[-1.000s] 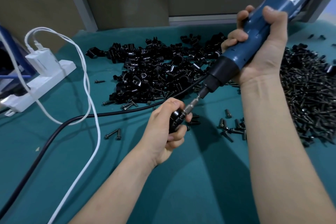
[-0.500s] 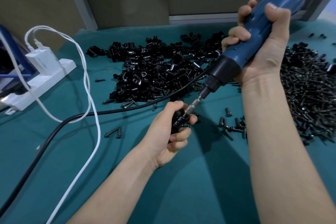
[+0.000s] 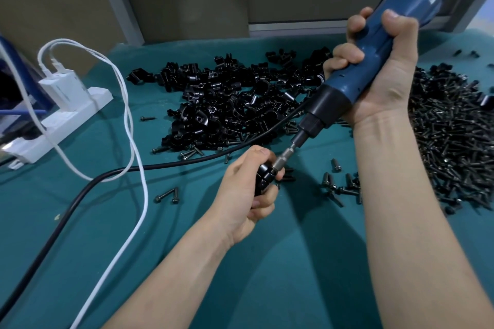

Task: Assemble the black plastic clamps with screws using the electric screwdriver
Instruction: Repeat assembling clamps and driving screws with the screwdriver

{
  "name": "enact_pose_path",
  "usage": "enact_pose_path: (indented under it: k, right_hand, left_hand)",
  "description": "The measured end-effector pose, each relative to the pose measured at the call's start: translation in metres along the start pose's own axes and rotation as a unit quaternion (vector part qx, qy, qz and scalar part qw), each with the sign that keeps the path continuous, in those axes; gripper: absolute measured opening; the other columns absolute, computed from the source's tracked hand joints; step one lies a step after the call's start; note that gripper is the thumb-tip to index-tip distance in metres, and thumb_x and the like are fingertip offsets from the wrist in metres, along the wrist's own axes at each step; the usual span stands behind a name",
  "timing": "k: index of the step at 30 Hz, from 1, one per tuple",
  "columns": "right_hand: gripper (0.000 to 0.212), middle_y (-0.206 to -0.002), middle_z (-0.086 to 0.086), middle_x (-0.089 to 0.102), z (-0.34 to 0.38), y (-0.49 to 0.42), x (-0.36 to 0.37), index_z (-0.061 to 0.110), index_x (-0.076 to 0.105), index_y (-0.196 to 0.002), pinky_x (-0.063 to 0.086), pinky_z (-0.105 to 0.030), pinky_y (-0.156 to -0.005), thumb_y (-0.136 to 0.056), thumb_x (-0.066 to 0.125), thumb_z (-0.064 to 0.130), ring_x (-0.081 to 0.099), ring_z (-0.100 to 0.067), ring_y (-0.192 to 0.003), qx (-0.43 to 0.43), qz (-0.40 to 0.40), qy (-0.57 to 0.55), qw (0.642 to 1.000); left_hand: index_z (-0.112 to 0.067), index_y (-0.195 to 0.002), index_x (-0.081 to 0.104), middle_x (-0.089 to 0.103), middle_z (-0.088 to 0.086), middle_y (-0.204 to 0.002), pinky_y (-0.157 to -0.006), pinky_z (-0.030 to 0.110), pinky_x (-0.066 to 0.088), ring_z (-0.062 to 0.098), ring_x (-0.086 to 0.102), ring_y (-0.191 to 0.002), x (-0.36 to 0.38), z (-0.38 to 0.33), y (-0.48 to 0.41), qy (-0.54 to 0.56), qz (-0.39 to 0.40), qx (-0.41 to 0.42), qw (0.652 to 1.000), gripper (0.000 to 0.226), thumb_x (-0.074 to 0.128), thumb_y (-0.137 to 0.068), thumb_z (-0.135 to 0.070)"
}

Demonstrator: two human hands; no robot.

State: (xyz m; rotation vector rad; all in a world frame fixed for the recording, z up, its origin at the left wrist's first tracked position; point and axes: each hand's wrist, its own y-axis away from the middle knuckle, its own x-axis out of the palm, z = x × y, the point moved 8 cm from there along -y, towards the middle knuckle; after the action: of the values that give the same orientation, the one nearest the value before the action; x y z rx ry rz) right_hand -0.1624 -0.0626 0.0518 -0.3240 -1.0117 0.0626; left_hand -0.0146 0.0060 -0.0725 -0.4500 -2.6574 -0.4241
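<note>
While it drives, screwdriver [image 3: 344,85]: keep square to clamp [image 3: 263,179].
Left hand [image 3: 240,195]: grips clamp tight.
Right hand [image 3: 385,83]: wrapped round screwdriver.

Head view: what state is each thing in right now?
left hand: grips the clamp
right hand: grips the electric screwdriver
clamp: held in the air
electric screwdriver: tilted, bit tip at the clamp
clamp pile: loose heap
screw pile: loose heap
white charger: plugged into the power strip
</note>
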Motion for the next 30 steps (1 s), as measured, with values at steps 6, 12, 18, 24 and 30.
enact_pose_path:
  k: [6,12,18,24,30]
  right_hand:
    - [0.012,-0.077,0.004,0.054,-0.0006,0.0001,-0.0007,0.014,0.051,-0.087,0.042,-0.021,-0.042,-0.09,0.044,0.023,0.046,-0.007,-0.042,-0.001,-0.004,0.005,1.0]
    - [0.014,-0.077,0.004,0.054,-0.0019,0.0007,-0.0009,0.014,0.051,-0.088,0.042,-0.02,-0.043,-0.092,0.043,0.023,0.047,-0.007,-0.042,0.001,-0.005,0.006,1.0]
    - [0.013,-0.08,0.003,0.057,-0.002,0.0005,-0.0014,0.013,0.052,-0.089,0.042,-0.021,-0.043,-0.09,0.044,0.023,0.046,-0.007,-0.042,0.003,-0.011,0.008,1.0]
    - [0.012,-0.082,0.003,0.058,-0.0036,0.0006,-0.002,0.014,0.053,-0.09,0.042,-0.02,-0.044,-0.09,0.046,0.024,0.047,-0.007,-0.043,0.008,-0.013,0.015,1.0]
    - [0.012,-0.077,0.005,0.055,-0.0037,0.0009,-0.0055,0.014,0.052,-0.088,0.041,-0.02,-0.044,-0.089,0.046,0.024,0.046,-0.006,-0.042,0.012,-0.022,0.015,1.0]
  left_hand:
    - [-0.025,-0.063,0.053,0.054,0.0,-0.069,-0.037,0.008,0.015,0.006,0.02,-0.035,-0.0009,-0.0018,-0.0004,-0.01,-0.004,0.014,1.0,0.038,0.04,-0.098,-0.023]
    - [-0.025,-0.063,0.052,0.054,0.0,-0.069,-0.037,0.007,0.017,0.006,0.02,-0.035,-0.0014,-0.0022,-0.0012,-0.004,-0.001,0.021,1.0,0.037,0.04,-0.098,-0.023]
    - [-0.024,-0.064,0.052,0.052,0.002,-0.071,-0.037,0.008,0.017,0.007,0.021,-0.035,-0.0041,-0.0027,-0.0021,-0.009,-0.006,0.039,0.999,0.036,0.04,-0.099,-0.022]
    - [-0.022,-0.068,0.05,0.037,0.01,-0.091,-0.037,0.008,0.017,0.008,0.018,-0.037,-0.0051,-0.0047,-0.0021,-0.023,-0.007,0.055,0.998,0.033,0.039,-0.099,-0.02]
    - [-0.023,-0.067,0.05,0.037,0.01,-0.092,-0.037,0.009,0.016,0.008,0.018,-0.037,-0.005,-0.0058,-0.0009,-0.036,-0.011,0.056,0.998,0.035,0.039,-0.1,-0.019]
